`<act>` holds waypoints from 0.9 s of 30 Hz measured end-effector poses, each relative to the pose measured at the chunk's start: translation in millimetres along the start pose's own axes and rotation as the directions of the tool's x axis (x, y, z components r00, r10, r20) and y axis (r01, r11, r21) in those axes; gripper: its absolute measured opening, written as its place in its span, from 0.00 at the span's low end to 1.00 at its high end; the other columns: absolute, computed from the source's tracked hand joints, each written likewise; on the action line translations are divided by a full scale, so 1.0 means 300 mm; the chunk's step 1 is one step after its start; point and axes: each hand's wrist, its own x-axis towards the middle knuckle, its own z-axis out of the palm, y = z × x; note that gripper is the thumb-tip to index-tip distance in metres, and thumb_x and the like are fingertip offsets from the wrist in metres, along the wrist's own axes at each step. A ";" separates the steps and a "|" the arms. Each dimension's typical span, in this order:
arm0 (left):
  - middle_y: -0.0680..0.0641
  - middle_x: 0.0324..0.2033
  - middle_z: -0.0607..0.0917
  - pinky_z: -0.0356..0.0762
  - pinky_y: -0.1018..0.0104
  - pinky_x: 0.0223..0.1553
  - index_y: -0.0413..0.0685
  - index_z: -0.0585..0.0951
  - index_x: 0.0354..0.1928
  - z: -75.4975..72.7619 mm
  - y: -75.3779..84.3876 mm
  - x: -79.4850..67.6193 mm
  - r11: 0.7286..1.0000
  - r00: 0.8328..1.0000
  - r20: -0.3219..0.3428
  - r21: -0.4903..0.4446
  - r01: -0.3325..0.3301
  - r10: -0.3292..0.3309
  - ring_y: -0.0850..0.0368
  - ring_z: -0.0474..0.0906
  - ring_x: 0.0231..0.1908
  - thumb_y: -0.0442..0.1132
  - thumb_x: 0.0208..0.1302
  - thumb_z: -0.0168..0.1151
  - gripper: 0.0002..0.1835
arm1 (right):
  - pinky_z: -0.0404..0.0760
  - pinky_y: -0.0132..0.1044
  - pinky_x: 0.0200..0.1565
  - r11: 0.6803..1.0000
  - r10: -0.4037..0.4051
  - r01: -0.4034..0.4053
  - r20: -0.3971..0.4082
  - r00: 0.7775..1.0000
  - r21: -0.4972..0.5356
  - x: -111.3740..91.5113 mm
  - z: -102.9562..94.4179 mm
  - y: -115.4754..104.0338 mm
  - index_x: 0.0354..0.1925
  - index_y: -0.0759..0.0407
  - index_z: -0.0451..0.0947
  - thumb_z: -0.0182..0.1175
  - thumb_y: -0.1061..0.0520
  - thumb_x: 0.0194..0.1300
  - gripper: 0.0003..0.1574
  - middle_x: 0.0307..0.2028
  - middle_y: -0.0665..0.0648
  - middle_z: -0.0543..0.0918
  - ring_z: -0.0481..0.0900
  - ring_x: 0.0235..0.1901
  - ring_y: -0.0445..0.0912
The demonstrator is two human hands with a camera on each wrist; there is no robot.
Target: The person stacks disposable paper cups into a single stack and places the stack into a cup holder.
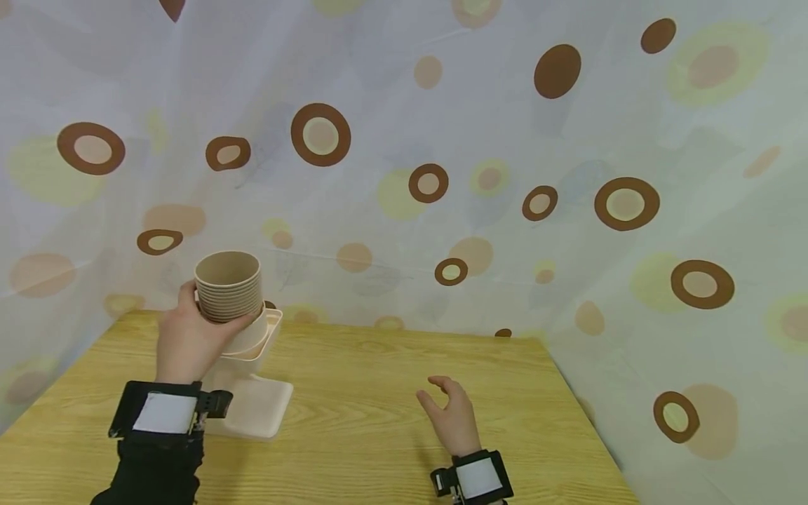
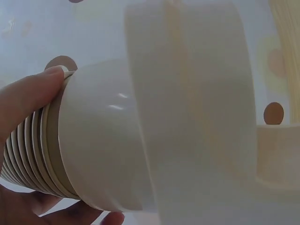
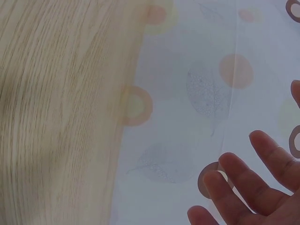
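My left hand (image 1: 189,344) grips a stack of beige paper cups (image 1: 229,298) near the back left of the table, thumb and fingers around its side. The cups stand upright, mouths up. Just below them is a white stand (image 1: 261,407) with a flat base and a tray-like upper part, partly hidden by the hand and wrist. In the left wrist view, the ribbed cup rims (image 2: 35,150) meet a smooth white cylinder (image 2: 103,136); whether the cups sit inside it I cannot tell. My right hand (image 1: 453,419) hovers over the table, fingers loosely bent, holding nothing.
The wood-grain table (image 1: 353,421) ends against a pale curtain (image 1: 379,231) with brown, yellow and peach circles, which rises behind it and along both sides. Each wrist wears a black strap with a camera.
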 end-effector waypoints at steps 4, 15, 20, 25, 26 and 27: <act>0.21 0.55 0.72 0.60 0.33 0.57 0.25 0.60 0.64 0.009 -0.002 -0.001 1.000 1.000 -0.007 -0.020 0.000 0.000 0.26 0.65 0.55 0.44 0.44 0.73 0.49 | 0.73 0.60 0.54 1.000 -0.002 0.002 -0.011 1.000 -0.005 -0.001 0.003 -0.001 0.51 0.72 0.75 0.59 0.52 0.62 0.27 0.52 0.73 0.78 0.72 0.53 0.65; 0.22 0.54 0.71 0.56 0.35 0.57 0.23 0.62 0.62 0.020 -0.021 -0.013 1.000 0.999 -0.040 0.013 0.007 -0.006 0.28 0.62 0.56 0.47 0.45 0.72 0.48 | 0.74 0.60 0.53 1.000 -0.015 0.015 -0.017 1.000 -0.011 -0.007 0.005 -0.012 0.51 0.72 0.76 0.60 0.52 0.61 0.27 0.51 0.73 0.79 0.73 0.52 0.65; 0.22 0.57 0.68 0.61 0.33 0.57 0.24 0.59 0.65 0.023 -0.013 -0.014 0.997 0.997 -0.032 0.005 0.071 -0.071 0.28 0.61 0.58 0.56 0.48 0.68 0.52 | 0.74 0.60 0.53 1.000 -0.021 0.021 -0.020 1.000 -0.016 -0.009 0.007 -0.009 0.51 0.72 0.76 0.60 0.53 0.61 0.26 0.51 0.73 0.79 0.73 0.52 0.65; 0.27 0.64 0.65 0.62 0.33 0.59 0.33 0.50 0.71 0.019 0.014 0.001 0.991 0.991 -0.085 -0.091 0.097 -0.105 0.29 0.61 0.61 0.56 0.47 0.68 0.57 | 0.74 0.60 0.53 1.000 -0.022 0.022 -0.018 1.000 -0.016 -0.011 0.010 -0.009 0.50 0.72 0.76 0.60 0.53 0.61 0.26 0.50 0.73 0.79 0.73 0.52 0.65; 0.27 0.64 0.65 0.62 0.34 0.60 0.34 0.49 0.71 0.018 0.020 0.005 0.990 0.990 -0.096 -0.104 0.091 -0.101 0.30 0.61 0.61 0.55 0.47 0.69 0.57 | 0.74 0.60 0.53 1.000 -0.022 0.021 -0.019 1.000 -0.016 -0.011 0.010 -0.010 0.50 0.72 0.76 0.60 0.53 0.61 0.26 0.50 0.73 0.79 0.73 0.52 0.65; 0.27 0.63 0.66 0.63 0.34 0.59 0.34 0.50 0.71 0.018 0.025 0.007 0.990 0.990 -0.107 -0.113 0.081 -0.093 0.30 0.62 0.61 0.54 0.47 0.69 0.56 | 0.74 0.60 0.53 1.000 -0.021 0.020 -0.018 1.000 -0.017 -0.011 0.011 -0.010 0.50 0.72 0.76 0.60 0.53 0.61 0.26 0.50 0.73 0.79 0.73 0.52 0.65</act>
